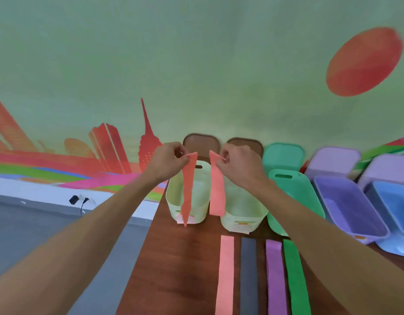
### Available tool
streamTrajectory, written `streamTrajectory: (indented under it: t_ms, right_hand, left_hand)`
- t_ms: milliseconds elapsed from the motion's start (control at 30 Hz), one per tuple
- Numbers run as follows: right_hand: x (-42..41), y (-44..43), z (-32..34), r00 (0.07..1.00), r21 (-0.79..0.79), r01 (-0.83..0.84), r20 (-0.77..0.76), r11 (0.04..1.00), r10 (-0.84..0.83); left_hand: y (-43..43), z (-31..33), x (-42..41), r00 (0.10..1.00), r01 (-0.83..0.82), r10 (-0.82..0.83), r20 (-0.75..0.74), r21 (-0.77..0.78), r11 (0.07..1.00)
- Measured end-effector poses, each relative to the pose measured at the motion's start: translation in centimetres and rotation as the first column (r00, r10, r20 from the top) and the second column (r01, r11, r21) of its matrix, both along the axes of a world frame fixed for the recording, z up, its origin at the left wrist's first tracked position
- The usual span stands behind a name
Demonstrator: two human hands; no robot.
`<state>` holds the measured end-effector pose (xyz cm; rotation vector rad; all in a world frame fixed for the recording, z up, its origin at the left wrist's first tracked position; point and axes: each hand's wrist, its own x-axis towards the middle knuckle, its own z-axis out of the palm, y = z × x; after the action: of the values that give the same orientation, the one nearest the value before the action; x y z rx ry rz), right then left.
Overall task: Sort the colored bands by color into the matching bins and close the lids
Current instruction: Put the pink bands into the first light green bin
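Observation:
My left hand (168,161) pinches the top of an orange band (187,189) that hangs down over the left pale yellow bin (173,201). My right hand (238,164) pinches a second, salmon-pink band (217,192) hanging between that bin and the second pale yellow bin (248,214). Both bins stand open, their brown lids (202,143) upright behind them. On the table near me lie a salmon band (226,273), a dark grey band (248,273), a purple band (276,276) and a green band (295,278), side by side.
To the right stand an open green bin (294,196), a purple bin (348,208) and a blue bin (394,201), lids raised behind them. The brown table (173,258) ends at its left edge; grey floor (37,223) lies beyond. A painted wall rises behind.

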<state>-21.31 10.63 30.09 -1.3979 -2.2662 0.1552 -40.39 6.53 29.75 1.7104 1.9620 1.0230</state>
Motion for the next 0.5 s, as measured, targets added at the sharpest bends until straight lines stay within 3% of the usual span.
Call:
streamTrajectory:
  t_ms: [300,500]
  right_hand:
    - [-2.3,5.6,3.2,0.977,-0.024,0.052,-0.207,0.998,-0.056]
    - [-3.5,7.3,2.3,0.969,-0.088,-0.051,-0.245,0.995,0.029]
  left_hand:
    - [4.4,3.6,-1.5,0.986,-0.133,0.14,-0.09,0.079,0.988]
    - [6.1,2.1,-1.4,0.981,-0.168,0.172,-0.093,0.045,0.985]
